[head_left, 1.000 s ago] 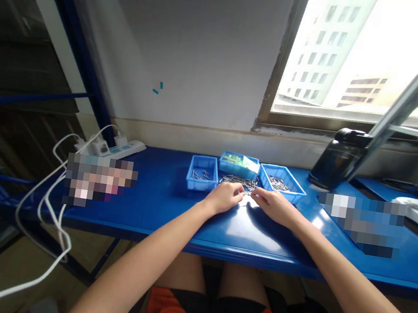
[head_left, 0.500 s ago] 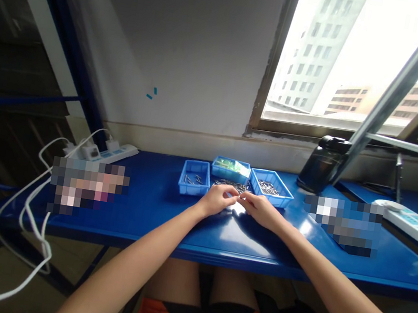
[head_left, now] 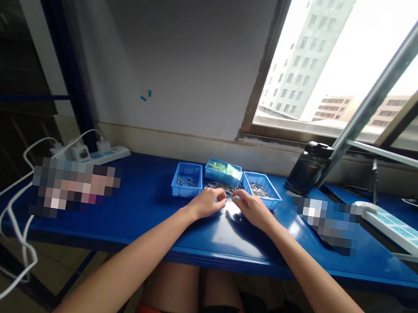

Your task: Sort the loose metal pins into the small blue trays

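My left hand (head_left: 207, 203) is just above the blue table, its fingers curled in toward the thumb. A small gap separates it from my right hand (head_left: 251, 208), whose thumb and fingertips are pinched together. Whatever either hand holds is too small to make out. Right behind the hands lies a loose pile of thin metal screw-like pieces (head_left: 222, 187). The left blue bin (head_left: 185, 190) has a few such pieces in it. In the right blue bin (head_left: 271, 203) there are many more. A third blue bin (head_left: 212, 174), with a green and clear plastic bag (head_left: 226, 168) in it, stands behind the pile.
A black bottle (head_left: 308, 168) stands at the back right near the window. White power strips lie at the left (head_left: 109, 156) and right (head_left: 398, 232), with white cables (head_left: 20, 233) hanging off the left edge. Blurred-out items rest on both sides of the table (head_left: 137, 219).
My hands were together at the fingertips and have now moved apart, the left one a little leftward. The whole view has shifted slightly.
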Available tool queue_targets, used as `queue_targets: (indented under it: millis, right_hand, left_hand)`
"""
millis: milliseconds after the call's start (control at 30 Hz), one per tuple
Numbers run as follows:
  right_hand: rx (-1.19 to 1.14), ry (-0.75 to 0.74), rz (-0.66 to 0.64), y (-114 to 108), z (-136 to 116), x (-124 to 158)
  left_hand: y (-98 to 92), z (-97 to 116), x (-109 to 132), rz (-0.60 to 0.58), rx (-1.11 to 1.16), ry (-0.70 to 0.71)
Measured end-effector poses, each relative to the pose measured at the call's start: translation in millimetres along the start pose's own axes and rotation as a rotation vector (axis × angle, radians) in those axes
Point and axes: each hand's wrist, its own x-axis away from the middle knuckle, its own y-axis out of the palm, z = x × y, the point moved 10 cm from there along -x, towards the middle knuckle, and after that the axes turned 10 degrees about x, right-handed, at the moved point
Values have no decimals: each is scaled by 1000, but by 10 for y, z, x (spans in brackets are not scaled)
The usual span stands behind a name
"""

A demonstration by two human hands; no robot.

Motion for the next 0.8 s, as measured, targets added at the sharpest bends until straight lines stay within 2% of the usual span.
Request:
queue_targets:
  millis: [167, 400, 567, 800]
  right_hand:
    - [17, -73, -60, 76, -38, 1]
    - [27, -72, -69, 111, 5, -6]
    - [19, -70, -71, 114, 2, 2]
    - [-32, -60, -27, 69, -5, -3]
  left_hand:
    - [20, 9, -7, -33, -15, 5]
    - [-7, -8, -11, -1, -18, -14]
    - [15, -17, 9, -31, -43, -46]
    - [-34, 24, -10, 29, 72, 2]
